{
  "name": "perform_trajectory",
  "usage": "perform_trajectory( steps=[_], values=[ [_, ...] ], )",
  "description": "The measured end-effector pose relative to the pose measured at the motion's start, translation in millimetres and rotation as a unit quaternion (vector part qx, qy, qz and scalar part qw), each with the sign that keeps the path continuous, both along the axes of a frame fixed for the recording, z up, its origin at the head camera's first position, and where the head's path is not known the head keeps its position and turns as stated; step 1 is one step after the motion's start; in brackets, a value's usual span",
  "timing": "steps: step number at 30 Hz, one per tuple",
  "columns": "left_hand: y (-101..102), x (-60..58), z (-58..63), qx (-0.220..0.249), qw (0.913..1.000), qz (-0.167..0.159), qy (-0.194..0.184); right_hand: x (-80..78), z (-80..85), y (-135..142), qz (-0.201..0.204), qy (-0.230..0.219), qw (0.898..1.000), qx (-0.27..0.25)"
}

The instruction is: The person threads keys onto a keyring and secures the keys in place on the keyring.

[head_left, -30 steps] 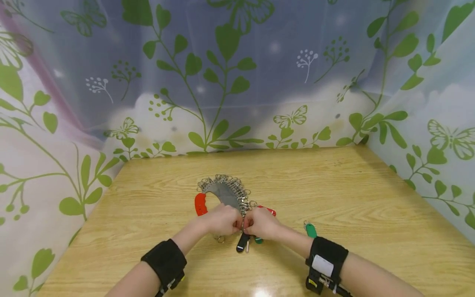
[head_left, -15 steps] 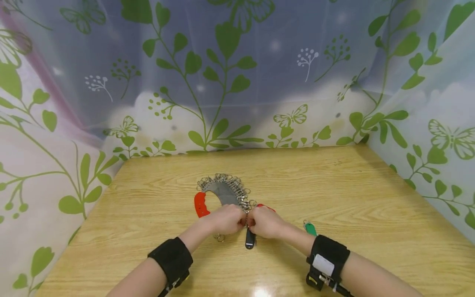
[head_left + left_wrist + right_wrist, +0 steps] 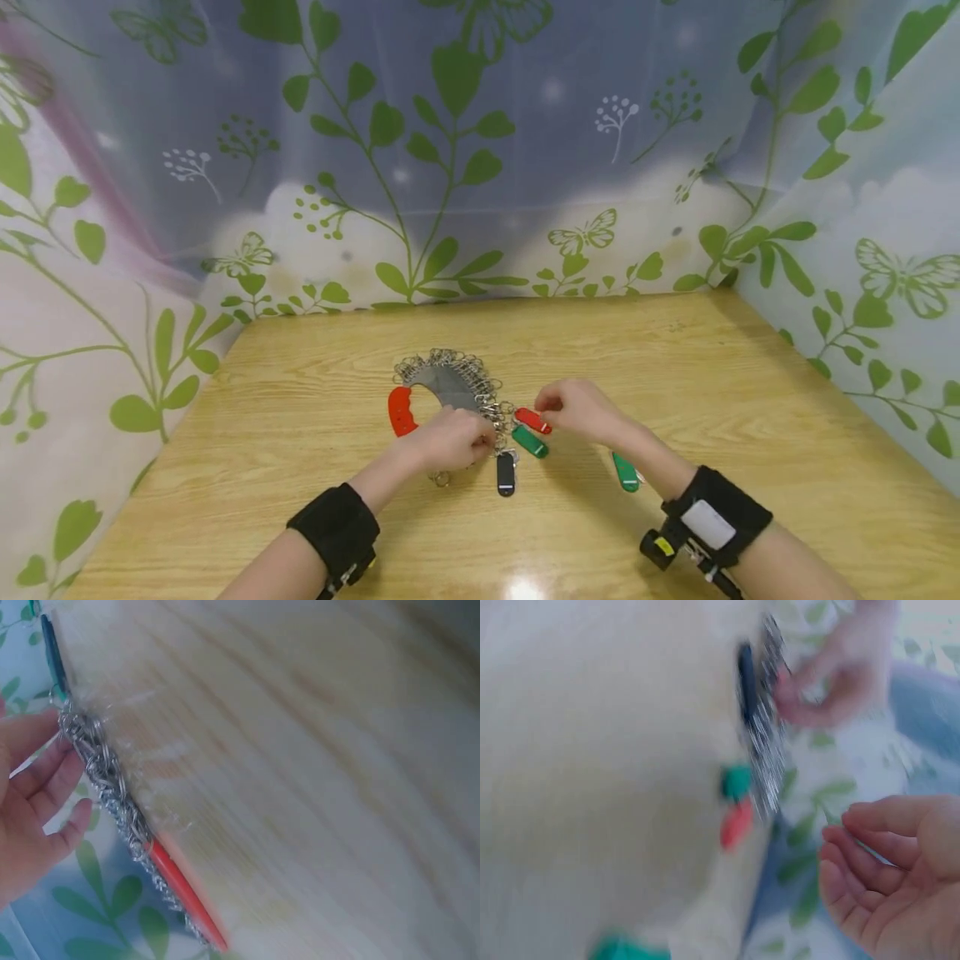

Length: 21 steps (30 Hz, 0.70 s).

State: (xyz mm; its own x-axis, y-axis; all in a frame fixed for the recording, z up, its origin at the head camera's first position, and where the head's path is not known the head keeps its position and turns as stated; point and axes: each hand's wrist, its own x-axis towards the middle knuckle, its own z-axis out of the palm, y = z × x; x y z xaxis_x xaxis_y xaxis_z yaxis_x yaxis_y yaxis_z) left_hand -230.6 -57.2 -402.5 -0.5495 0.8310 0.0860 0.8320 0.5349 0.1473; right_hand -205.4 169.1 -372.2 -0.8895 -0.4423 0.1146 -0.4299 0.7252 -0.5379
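A curved grey plate with a red handle lies on the table, its outer edge lined with several metal clips and rings. My left hand is at its lower right end, fingertips right at the rings; I cannot tell whether they pinch one. A black key tag lies just below those fingers with a key beside it. A green key tag and a red key tag fan out to the right. Close beside the red tag hovers my right hand, fingers loosely bent, holding nothing.
Another green key tag lies apart on the right, close under my right forearm. The wooden table meets a leaf-patterned curtain at its back edge, with more curtain on both sides.
My hands were together at the black key tag's upper end. The right hand has let go and moved up and right, uncovering the red and green tags; the left stays by the rings.
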Motion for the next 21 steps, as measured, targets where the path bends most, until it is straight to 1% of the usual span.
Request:
perform_trajectory(
  steps=[3, 5, 7, 9, 11, 14, 17, 19, 21],
  values=[
    [-7.2, -1.5, 3.6, 0.028, 0.9996, 0.002, 0.005, 1.5, 11.4, 25.2, -0.016, -0.002, 0.999, 0.040],
    [-12.6, -2.1, 6.6, 0.040, 0.9991, 0.009, 0.003, 4.6, 13.0, 40.8, -0.019, -0.006, 0.997, 0.072],
    [-18.4, -1.5, 9.9, 0.048, 0.9986, 0.023, -0.008, 8.9, 10.5, 52.5, -0.021, -0.012, 0.994, 0.106],
    [-24.3, -0.9, 12.3, 0.051, 0.9978, 0.036, -0.020, 12.9, 4.7, 60.3, -0.028, -0.025, 0.990, 0.135],
    [-29.3, -0.8, 13.4, 0.052, 0.9971, 0.042, -0.036, 16.6, -2.0, 64.5, -0.032, -0.035, 0.987, 0.153],
    [-32.9, -2.2, 12.3, 0.052, 0.9972, 0.037, -0.040, 20.0, -9.3, 66.6, -0.044, -0.040, 0.984, 0.168],
    [-34.3, -3.1, 9.0, 0.051, 0.9973, 0.028, -0.045, 22.2, -13.4, 65.2, -0.050, -0.029, 0.983, 0.172],
    [-35.0, -2.7, 7.0, 0.050, 0.9973, 0.024, -0.048, 22.2, -14.4, 63.5, -0.051, -0.030, 0.984, 0.167],
    [-36.1, -1.7, 5.1, 0.046, 0.9975, 0.022, -0.048, 21.2, -14.5, 61.7, -0.052, -0.040, 0.987, 0.144]
  ],
)
